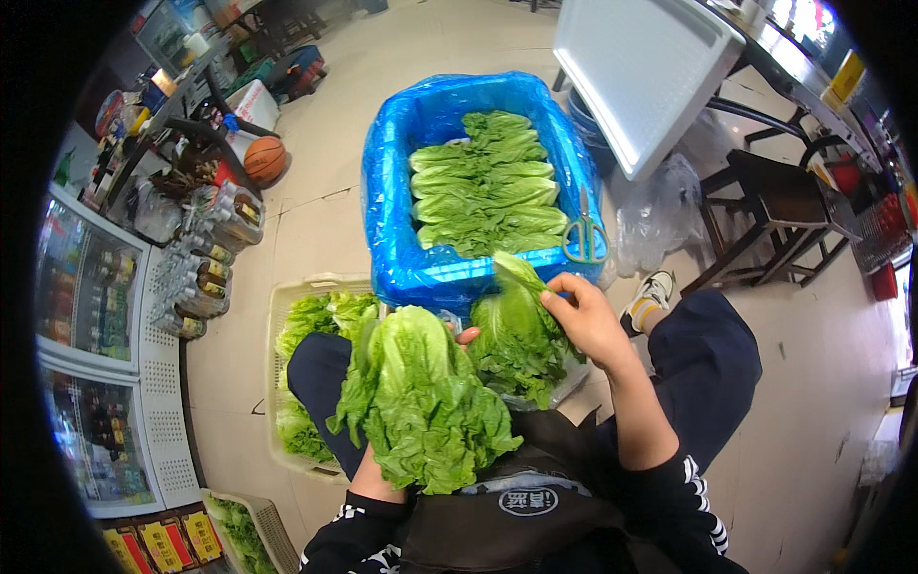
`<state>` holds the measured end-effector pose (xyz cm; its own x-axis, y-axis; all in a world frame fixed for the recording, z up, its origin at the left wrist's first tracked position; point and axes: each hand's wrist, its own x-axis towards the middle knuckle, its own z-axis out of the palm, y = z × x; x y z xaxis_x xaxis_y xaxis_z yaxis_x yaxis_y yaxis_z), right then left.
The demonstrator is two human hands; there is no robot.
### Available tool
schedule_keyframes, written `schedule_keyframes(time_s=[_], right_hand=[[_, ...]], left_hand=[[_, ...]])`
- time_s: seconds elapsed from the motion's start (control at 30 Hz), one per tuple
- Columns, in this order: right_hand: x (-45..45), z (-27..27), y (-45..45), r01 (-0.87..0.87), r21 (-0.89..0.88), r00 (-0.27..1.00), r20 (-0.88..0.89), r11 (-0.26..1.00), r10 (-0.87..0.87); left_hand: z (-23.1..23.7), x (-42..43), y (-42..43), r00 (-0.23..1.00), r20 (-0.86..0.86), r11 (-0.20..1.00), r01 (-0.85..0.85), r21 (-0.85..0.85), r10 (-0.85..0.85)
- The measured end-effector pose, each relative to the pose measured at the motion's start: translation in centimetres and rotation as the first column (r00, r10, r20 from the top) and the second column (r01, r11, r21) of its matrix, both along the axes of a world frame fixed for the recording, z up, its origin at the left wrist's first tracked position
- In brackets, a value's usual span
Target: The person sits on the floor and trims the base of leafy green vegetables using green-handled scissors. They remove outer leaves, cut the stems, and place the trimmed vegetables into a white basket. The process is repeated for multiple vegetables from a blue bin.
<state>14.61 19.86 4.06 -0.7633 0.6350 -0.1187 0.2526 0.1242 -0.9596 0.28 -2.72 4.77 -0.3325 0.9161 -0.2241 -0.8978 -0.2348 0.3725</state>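
A large head of romaine lettuce point(430, 402) rests in my left hand point(467, 335), which is mostly hidden behind its leaves. My right hand point(584, 316) pinches the edge of a lettuce leaf point(520, 276), partly blurred, just right of that head. Below this leaf are more loose green leaves point(513, 351) over a clear plastic bag point(570, 380). Just ahead stands a bin lined with blue plastic point(409, 276), holding rows of lettuce heads point(488, 186). Green-handled scissors point(586, 240) lie over its right front rim, blades pointing away from me.
A cream plastic crate point(276, 373) of lettuce sits by my left knee; another crate point(272, 531) is at lower left. Bottle packs point(204, 280) and a glass-door fridge point(93, 287) line the left. On the right are a white foam box point(645, 72) and a wooden stool point(774, 194).
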Motion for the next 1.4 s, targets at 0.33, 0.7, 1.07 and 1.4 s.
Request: schedule_keyframes(time_s=[0.33,0.7,1.07,1.4], right_hand=[[-1.6,0.2,-5.1,-0.232,-0.102,0.971,0.026,0.967,0.236],[-1.5,-1.4,-6.9,0.119,-0.102,0.972,-0.192,0.988,-0.137],[-0.9,-2.5,-6.4,-0.275,-0.631,0.929,-0.367,0.725,0.033],[0.0,-1.4,-7.3,-0.129,-0.753,0.967,-0.241,0.645,-0.088]], left_hand=[[-5.2,-1.1,0.2,1.0,-0.013,1.0,0.019,0.008,-0.018],[-2.2,-2.6,1.0,0.966,-0.202,0.982,0.137,-0.134,-0.162],[1.8,-1.6,3.1,0.847,-0.518,0.976,0.008,-0.218,-0.122],[-0.7,-2.8,1.9,0.943,-0.181,0.949,0.243,-0.201,-0.28]])
